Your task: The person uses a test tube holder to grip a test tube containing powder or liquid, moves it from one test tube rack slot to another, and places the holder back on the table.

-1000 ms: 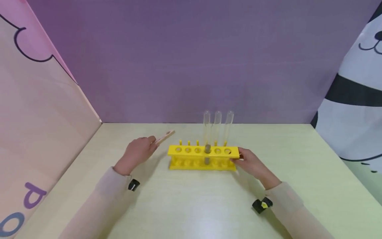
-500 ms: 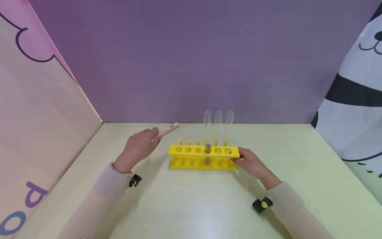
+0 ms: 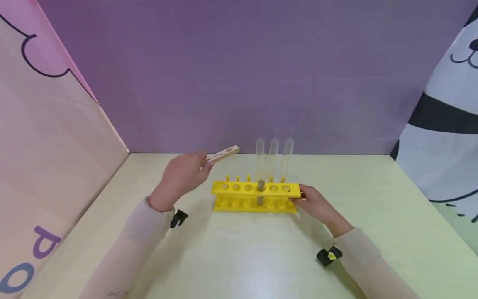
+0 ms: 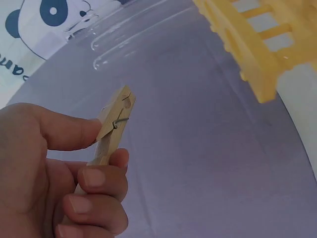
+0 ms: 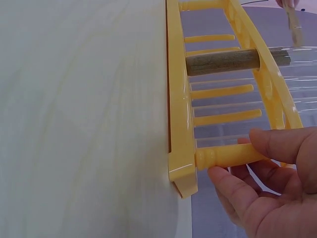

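My left hand (image 3: 186,172) pinches a wooden test tube holder (image 3: 224,154), raised above the table to the left of the clear tubes. In the left wrist view its wooden tip (image 4: 123,101) and metal spring show, the thumb pressing its side and the fingers curled round the handle. A yellow test tube rack (image 3: 255,193) stands on the table. My right hand (image 3: 315,204) grips the rack's right end post (image 5: 230,155) between thumb and fingers. One test tube with grey-brown contents (image 5: 223,61) stands in a rack hole; its clear upper part is hard to make out.
Several clear test tubes (image 3: 288,149) stand upside down on the rack's rear pegs. Bare yellow pegs (image 3: 237,178) stand at left. The pale table (image 3: 239,253) meets a purple wall (image 3: 239,83) behind, with printed panels (image 3: 444,112) at both sides.
My left hand has moved up and to the right with the test tube holder, bringing its tip closer to the clear tubes. The right hand and the rack stay in place.
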The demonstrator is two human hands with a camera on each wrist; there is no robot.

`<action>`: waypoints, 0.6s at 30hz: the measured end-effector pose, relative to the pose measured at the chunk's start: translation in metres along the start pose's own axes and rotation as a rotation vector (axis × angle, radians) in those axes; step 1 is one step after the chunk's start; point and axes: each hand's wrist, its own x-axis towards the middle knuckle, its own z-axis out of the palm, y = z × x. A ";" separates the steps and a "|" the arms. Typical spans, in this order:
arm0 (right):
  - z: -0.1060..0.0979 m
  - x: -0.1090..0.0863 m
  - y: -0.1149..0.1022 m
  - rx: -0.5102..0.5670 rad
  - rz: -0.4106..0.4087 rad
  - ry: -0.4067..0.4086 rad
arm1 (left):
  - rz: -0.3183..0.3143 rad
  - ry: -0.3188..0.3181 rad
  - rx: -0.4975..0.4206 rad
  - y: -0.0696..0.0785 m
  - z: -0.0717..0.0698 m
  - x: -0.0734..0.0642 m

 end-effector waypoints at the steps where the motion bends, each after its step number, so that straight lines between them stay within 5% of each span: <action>1: 0.000 0.000 0.000 0.000 -0.003 0.000 | 0.003 0.002 0.001 0.002 -0.002 0.000; 18: 0.000 -0.002 -0.002 0.000 -0.013 0.004 | 0.121 0.114 -0.066 0.027 -0.018 0.000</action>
